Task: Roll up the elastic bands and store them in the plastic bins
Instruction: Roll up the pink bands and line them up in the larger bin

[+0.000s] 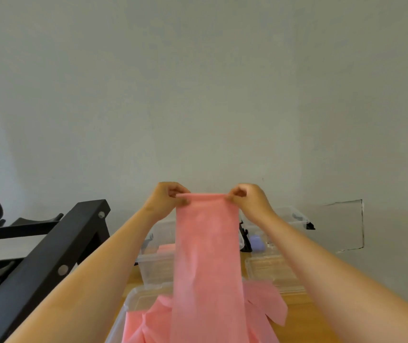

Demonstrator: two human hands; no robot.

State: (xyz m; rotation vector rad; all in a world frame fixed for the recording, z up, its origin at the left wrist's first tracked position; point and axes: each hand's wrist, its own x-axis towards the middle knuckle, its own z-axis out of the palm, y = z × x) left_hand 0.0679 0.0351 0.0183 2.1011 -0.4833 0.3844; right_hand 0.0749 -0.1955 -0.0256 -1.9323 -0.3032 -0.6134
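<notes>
Pale grey wall (198, 82) fills most of the view, with a faint rectangular outline (351, 225) low on its right side. Below it a wooden desk (297, 315) carries several clear plastic bins. Both arms reach forward, and between them a pink elastic band (206, 256) hangs as one broad flat strip. Its top edge is stretched level between the two hands, in front of the wall and above the bins. The left hand (167, 196) pinches the top left corner, its grip closed on the band with thumb and curled fingers; the right hand (250, 198) pinches the top right corner the same way. The top edge looks turned over into a narrow fold (or a first roll, too small to say which). The strip drops to the near bin (133, 300) at the bottom of the view, where more pink material lies bunched, some of it spreading right onto the desk. Behind the strip on the left stands an open bin (157, 266) with a pink roll (165, 248) inside; on the right another bin (294, 215) holds a pale purple roll (257, 242). In front of that lies a flat clear plastic piece (269, 268) — lid or shallow bin, I cannot tell. A black metal frame (56, 258) slants across the left side.
</notes>
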